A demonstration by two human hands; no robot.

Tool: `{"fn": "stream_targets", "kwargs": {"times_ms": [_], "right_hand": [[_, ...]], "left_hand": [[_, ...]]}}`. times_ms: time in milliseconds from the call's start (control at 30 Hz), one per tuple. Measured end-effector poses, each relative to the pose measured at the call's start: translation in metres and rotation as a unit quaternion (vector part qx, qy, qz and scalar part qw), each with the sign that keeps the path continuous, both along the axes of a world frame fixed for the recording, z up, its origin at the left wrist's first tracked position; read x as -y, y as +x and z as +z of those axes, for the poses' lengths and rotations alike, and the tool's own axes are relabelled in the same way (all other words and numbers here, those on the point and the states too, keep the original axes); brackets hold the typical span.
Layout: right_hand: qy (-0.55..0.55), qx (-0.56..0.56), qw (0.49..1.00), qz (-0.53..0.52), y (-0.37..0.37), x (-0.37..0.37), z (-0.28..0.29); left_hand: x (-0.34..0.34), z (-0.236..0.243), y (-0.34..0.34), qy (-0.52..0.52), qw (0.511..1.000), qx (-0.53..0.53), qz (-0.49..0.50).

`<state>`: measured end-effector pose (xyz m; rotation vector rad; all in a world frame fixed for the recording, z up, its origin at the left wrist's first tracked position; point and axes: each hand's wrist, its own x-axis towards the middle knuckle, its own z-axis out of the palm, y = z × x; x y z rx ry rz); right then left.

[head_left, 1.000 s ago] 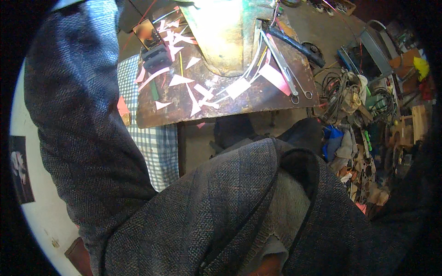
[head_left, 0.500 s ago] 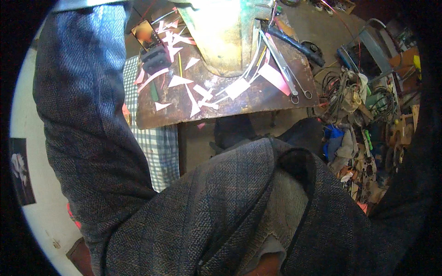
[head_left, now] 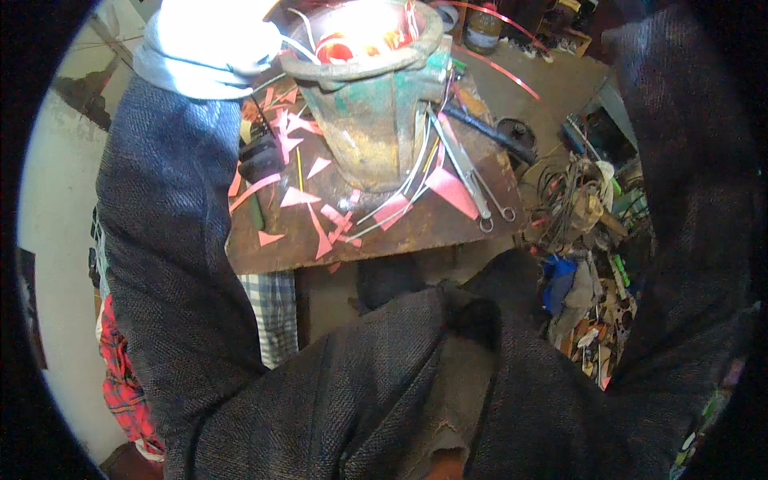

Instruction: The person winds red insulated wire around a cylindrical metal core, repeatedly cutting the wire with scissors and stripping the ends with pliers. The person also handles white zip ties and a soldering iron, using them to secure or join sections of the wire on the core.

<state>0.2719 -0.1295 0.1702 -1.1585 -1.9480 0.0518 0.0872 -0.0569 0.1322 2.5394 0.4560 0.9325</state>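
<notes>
My left arm (head_left: 168, 192) is raised along the left, ending at the top in a pale cuff (head_left: 184, 72); glare hides my left hand. Beside it stands a worn green-and-beige bucket-like vessel (head_left: 364, 128) with a thick rim, orange-red contents (head_left: 336, 50) and white strips under bright light. My right arm (head_left: 664, 120) reaches up along the right, its hand out of sight. On the brown worktable (head_left: 400, 248) around the vessel lie pink cut scraps (head_left: 448, 192), long metal ringed tools (head_left: 472, 184), a yellow stick (head_left: 299, 168) and a dark tube (head_left: 500, 132).
Tangled cables (head_left: 560, 192), blue cloth (head_left: 560, 284) and mixed clutter fill the floor at the right. A bottle (head_left: 482, 32) stands behind the table. A red plaid cloth (head_left: 120, 368) and white wall (head_left: 56, 224) are at the left; checked cloth (head_left: 276, 308) hangs below the tabletop.
The view has shifted, showing the vessel's top and moving the table lower in the picture. My left cuff has come into view, and my right arm now rises into the upper right.
</notes>
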Motion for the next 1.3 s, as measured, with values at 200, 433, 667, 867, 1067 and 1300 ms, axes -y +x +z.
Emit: {"fn": "stream_targets", "kwargs": {"times_ms": [200, 433, 667, 867, 1067, 1300], "right_hand": [[0.051, -0.031, 0.998, 0.003, 0.012, 0.007, 0.007], [-0.098, -0.089, 0.989, 0.066, 0.007, -0.021, -0.027], [-0.074, -0.068, 0.995, 0.026, -0.001, -0.043, -0.03], [-0.035, -0.061, 0.992, 0.103, -0.004, -0.095, -0.047], [0.276, 0.411, 0.868, -0.028, -0.016, -0.15, -0.086], [0.0, 0.025, 0.997, 0.068, -0.027, -0.126, -0.059]], "left_hand": [[-0.023, -0.019, -0.006, -0.063, 0.995, -0.073, 0.041], [-0.042, -0.032, -0.011, -0.076, 0.996, -0.042, 0.027], [-0.054, -0.042, -0.018, -0.026, 0.998, -0.025, 0.053], [-0.08, -0.062, -0.022, -0.002, 0.999, -0.004, 0.049], [-0.106, -0.09, -0.02, 0.152, 0.986, 0.063, 0.028], [-0.089, -0.098, -0.026, -0.231, 0.97, 0.018, 0.076]]}}
